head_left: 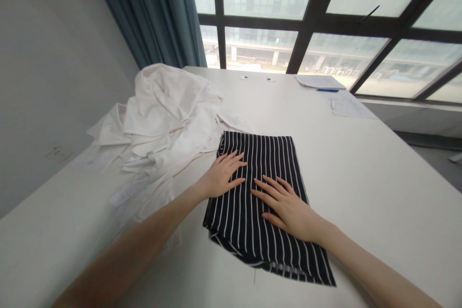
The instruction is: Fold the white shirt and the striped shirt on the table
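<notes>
A folded black cloth with white stripes lies on the white table in front of me, several layers showing at its near and left edges. My left hand rests flat on its upper left part, fingers spread. Lower and to the right, my right hand also lies flat on the stripes with its fingers apart. Neither hand grips the fabric. Whether the cloth is a garment or a plain piece, I cannot tell.
A loose heap of white fabric covers the table's left side, reaching close to the striped cloth. Along the back of the table are papers, a blue pen and two small white items. Windows and a blue curtain stand behind.
</notes>
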{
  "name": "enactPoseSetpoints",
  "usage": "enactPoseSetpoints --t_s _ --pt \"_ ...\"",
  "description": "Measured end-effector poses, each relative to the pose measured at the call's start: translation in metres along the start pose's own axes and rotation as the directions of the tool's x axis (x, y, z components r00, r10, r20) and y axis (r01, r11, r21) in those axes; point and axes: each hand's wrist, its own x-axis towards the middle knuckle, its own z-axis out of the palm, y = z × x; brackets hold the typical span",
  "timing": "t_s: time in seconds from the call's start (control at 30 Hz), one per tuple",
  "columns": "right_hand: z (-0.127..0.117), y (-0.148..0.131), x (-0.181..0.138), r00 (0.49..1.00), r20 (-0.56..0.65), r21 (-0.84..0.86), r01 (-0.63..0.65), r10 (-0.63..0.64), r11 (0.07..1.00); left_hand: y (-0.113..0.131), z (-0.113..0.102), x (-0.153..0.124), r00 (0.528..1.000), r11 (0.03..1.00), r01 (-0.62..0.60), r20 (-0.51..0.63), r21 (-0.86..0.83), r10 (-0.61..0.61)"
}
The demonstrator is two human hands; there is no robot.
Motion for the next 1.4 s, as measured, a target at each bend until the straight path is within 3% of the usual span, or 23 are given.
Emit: enactPoseSetpoints --t_s 1.4 --pt "0.0016 0.0009 0.0000 1.000 0.004 -0.004 0.002 -0.002 1.000 -0.0020 0.0021 0.0007 1.000 0.997 -0.013 0.029 0.073 0.011"
